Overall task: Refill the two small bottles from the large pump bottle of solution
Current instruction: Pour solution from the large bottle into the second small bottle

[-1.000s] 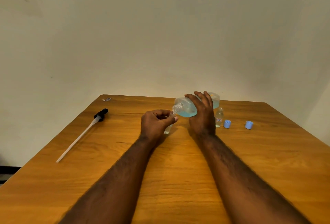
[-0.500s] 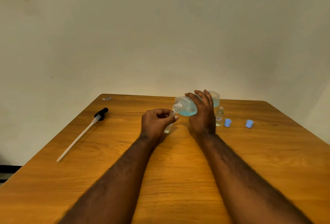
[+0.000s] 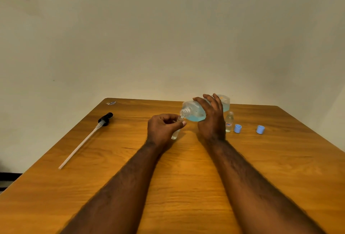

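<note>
Right now the right hand [image 3: 211,120] curls its fingers round the large pump bottle [image 3: 194,111], laid almost level with its open neck pointing left, just above the mouth of the small bottle [image 3: 175,134] that the left hand's [image 3: 162,129] fingers pinch upright.

On the wooden surface [image 3: 186,187], the black pump with long white tube [image 3: 87,136] lies left. The large clear plastic bottle [image 3: 194,113] has its mouth above a small clear bottle [image 3: 175,134]. A second small clear bottle [image 3: 229,121] stands right of it, then a blue round cap [image 3: 237,128], then a second blue round cap [image 3: 260,129].
</note>
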